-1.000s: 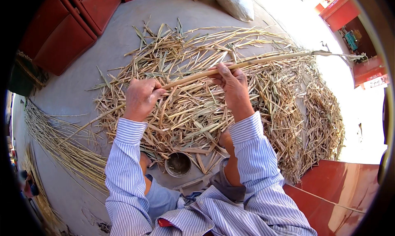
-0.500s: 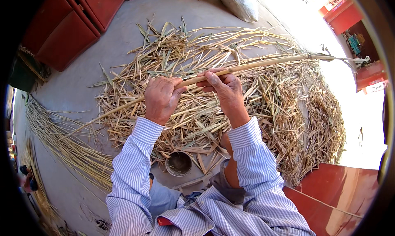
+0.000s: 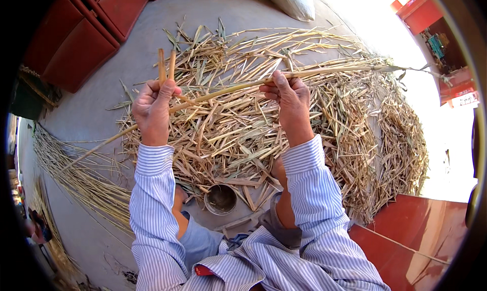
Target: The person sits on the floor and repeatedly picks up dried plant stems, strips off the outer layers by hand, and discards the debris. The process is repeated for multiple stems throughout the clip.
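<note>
A long, thin dry reed-like stalk point(image 3: 228, 91) slants across in front of me, its thin end low at the left and its leafy tip far right. My right hand point(image 3: 293, 100) is closed on it, thumb on top. My left hand point(image 3: 153, 106) is closed round a split strip of dry sheath point(image 3: 172, 65), whose two stiff ends stick up above the fist. The stalk passes at my left hand; whether those fingers also grip it is hidden. Below both hands spreads a heap of dry peeled husks point(image 3: 243, 133).
A small metal bowl point(image 3: 220, 199) stands near my feet. Thin bare stalks point(image 3: 83, 174) lie bundled on the floor at the left. Red seats point(image 3: 76, 42) stand far left, a pale sack point(image 3: 291, 2) at the back, and a red panel point(image 3: 411, 240) near right.
My left hand has moved left, away from the right, and split sheath ends now stand up from it. My right hand has shifted slightly right, still holding the stalk.
</note>
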`<state>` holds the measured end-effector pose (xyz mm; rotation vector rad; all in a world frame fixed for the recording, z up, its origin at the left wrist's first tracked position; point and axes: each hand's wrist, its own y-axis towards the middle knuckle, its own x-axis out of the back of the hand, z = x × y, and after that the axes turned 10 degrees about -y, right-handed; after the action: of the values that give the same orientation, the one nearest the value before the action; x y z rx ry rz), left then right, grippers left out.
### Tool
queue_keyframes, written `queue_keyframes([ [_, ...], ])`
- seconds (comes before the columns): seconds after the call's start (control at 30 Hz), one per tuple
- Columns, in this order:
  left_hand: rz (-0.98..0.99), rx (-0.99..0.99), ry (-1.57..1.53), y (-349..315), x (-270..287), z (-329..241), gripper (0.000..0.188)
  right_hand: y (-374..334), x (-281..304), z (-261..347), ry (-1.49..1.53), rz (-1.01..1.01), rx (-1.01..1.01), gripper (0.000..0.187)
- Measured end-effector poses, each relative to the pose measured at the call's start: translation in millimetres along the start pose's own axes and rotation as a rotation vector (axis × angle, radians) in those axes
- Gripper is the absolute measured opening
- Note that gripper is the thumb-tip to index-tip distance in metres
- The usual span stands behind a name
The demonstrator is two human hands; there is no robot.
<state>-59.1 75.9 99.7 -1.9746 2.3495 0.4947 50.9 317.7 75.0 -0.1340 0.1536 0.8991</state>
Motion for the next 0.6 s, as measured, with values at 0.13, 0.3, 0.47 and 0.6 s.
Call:
queue_keyframes([
  [0.13,0.132,-0.056,-0.446,36.1,84.9,-19.2,0.025,12.1,13.7,-5.4,0.039,-0.080,-0.088,0.028],
  [0.3,-0.043,-0.372,0.638,31.8,72.7,-16.5,0.034,15.1,26.8,-3.4,0.002,-0.107,-0.090,0.027],
  [0.47,0.297,-0.762,1.126,25.1,40.6,16.7,0.044,16.6,31.5,-7.9,-0.013,-0.089,-0.075,0.027],
  [0.6,0.561,-0.630,0.892,13.2,20.2,30.3,0.037,13.1,25.6,-4.8,-0.019,-0.094,-0.067,0.026],
])
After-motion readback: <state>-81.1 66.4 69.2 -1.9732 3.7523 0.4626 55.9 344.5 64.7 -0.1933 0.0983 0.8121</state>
